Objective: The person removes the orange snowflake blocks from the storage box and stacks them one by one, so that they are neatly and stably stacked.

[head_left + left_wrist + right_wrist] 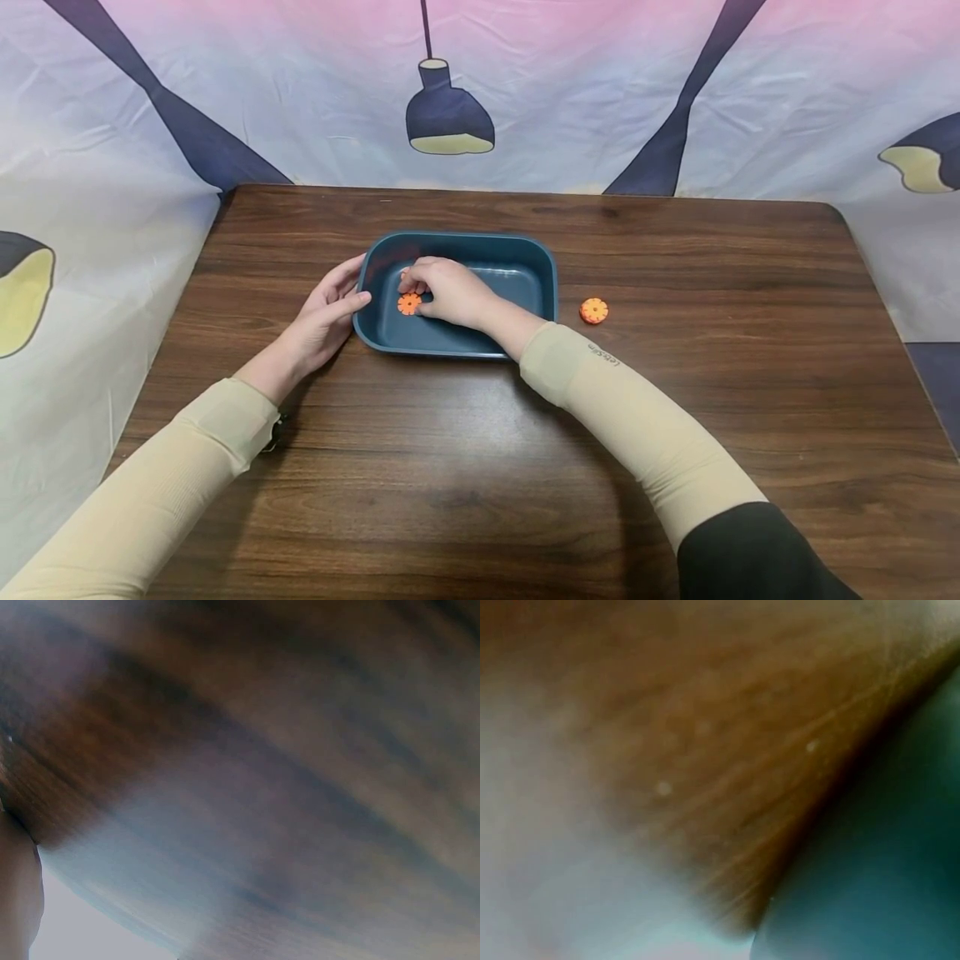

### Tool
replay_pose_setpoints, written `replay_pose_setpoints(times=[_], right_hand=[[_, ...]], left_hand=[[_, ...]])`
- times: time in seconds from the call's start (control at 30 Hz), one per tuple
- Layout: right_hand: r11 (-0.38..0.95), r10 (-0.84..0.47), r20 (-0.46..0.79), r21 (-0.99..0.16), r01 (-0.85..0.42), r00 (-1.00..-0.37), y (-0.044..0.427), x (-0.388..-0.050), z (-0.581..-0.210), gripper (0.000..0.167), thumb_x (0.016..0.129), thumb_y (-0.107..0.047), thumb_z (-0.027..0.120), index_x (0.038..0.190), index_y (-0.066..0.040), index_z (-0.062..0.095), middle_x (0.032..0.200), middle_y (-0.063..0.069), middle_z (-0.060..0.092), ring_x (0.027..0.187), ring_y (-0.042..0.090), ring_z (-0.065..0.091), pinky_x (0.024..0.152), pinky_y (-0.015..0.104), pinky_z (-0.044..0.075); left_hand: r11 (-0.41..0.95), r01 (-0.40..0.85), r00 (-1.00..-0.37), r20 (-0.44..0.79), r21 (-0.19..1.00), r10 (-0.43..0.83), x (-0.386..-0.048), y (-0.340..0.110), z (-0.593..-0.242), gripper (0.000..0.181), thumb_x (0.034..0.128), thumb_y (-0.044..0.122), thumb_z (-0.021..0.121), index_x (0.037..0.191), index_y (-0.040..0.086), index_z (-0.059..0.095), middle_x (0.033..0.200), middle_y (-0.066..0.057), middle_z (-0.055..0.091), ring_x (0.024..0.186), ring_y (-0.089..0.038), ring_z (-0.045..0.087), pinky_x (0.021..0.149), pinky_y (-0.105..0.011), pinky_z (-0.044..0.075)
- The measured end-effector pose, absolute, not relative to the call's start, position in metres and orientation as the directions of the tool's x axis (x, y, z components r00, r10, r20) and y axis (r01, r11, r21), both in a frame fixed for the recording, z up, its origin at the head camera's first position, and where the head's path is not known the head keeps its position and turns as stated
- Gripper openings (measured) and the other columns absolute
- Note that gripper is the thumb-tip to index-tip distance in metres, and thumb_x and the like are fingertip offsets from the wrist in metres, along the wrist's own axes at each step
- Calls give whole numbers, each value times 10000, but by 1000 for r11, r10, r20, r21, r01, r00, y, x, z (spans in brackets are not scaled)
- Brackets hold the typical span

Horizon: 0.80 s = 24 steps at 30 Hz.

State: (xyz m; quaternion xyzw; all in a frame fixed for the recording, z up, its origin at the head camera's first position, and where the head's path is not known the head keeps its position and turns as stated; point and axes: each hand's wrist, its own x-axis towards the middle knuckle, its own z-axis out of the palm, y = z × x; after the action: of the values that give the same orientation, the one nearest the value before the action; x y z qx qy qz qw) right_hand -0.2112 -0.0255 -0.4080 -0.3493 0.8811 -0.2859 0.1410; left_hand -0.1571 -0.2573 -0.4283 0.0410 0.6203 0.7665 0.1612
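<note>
A dark teal rectangular tub [480, 350] stands on the wooden table. At its left end my left hand [322, 317] holds the wall, thumb over the rim and fingers along the outside. Inside the tub, toward that end, my right hand [453, 292] has its thumb and curled fingers around an orange notched, flower-shaped disc [408, 304]. A second orange piece [406, 272] shows partly behind the fingers. The left wrist view shows blurred wood grain and an edge of skin; a blurred teal wall [885, 877] fills one side of the right wrist view.
On the table [450, 483], just right of the tub, lies a small stack of orange notched discs [594, 311]. A printed fabric backdrop [570, 100] hangs behind the table's far edge and down its sides.
</note>
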Motion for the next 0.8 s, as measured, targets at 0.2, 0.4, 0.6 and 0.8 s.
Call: replay_pose_setpoints(times=[0.2,0.4,0.6,0.8], right_hand=[[612,-687,-80,-600,-515,-722,-25,-211,-407,308,981,-129,772,1287,-105,741,1264,58,687,1126,183,642,1020,293,531],[611,-684,-88,-612,-502,-725,-22,-210,-406,265,957,-128,804,1218,-121,760,1195,51,686,1065,168,642,970,274,537],[557,-687,-58,-681,-475,-724,-20,-211,-406,130,961,-48,759,1082,-93,779,1084,60,719,960,163,671,883,247,559],[504,-689,-36,-742,-443,-724,-15,-211,-400,69,981,-49,743,1017,-80,793,988,67,764,909,164,694,851,252,570]], left_hand=[[-181,-188,-946,-128,965,298,-157,-257,-428,538,1082,13,510,1593,146,408,1562,51,471,1467,-77,405,1100,-170,435],[-173,-194,-946,-137,966,294,-157,-255,-427,558,1079,8,504,1610,128,384,1599,21,438,1534,-147,338,1110,-171,424],[-175,-205,-944,-147,963,294,-157,-255,-427,572,1079,8,505,1622,121,366,1608,12,427,1554,-164,313,1111,-168,418],[-162,-207,-942,-151,965,300,-157,-257,-427,575,1083,13,502,1628,132,362,1667,-25,366,1587,-184,278,1120,-164,411]])
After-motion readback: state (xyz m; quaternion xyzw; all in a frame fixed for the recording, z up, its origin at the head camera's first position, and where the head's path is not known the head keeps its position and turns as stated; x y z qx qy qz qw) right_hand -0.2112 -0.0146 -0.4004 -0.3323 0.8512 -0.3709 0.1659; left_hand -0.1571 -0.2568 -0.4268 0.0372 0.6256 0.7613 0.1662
